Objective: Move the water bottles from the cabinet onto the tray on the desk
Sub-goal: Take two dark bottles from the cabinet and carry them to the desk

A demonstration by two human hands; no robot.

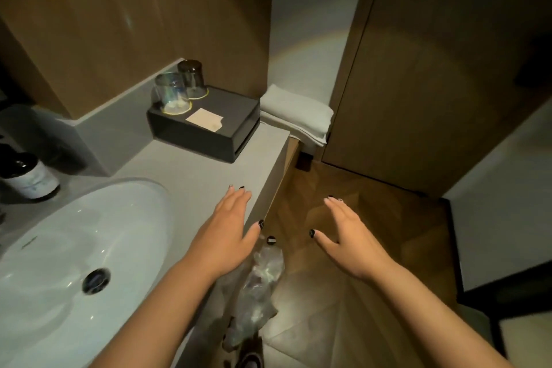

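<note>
Left hand is held flat over the counter edge, fingers straight, nothing gripped. Right hand is held open above the wood floor, palm down, empty. Hands are apart. No cabinet, tray or water bottles can be identified. Crumpled clear plastic is seen at 6 o'clock, below and between the hands. A sink is noted at 8 o'clock; a black box carrying two upturned glasses at 11 o'clock; folded towels at 12.

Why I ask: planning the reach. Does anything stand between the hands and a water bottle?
Cannot judge: no water bottle or cabinet plainly shows. Left hand and right hand hover open near crumpled clear plastic.
</note>
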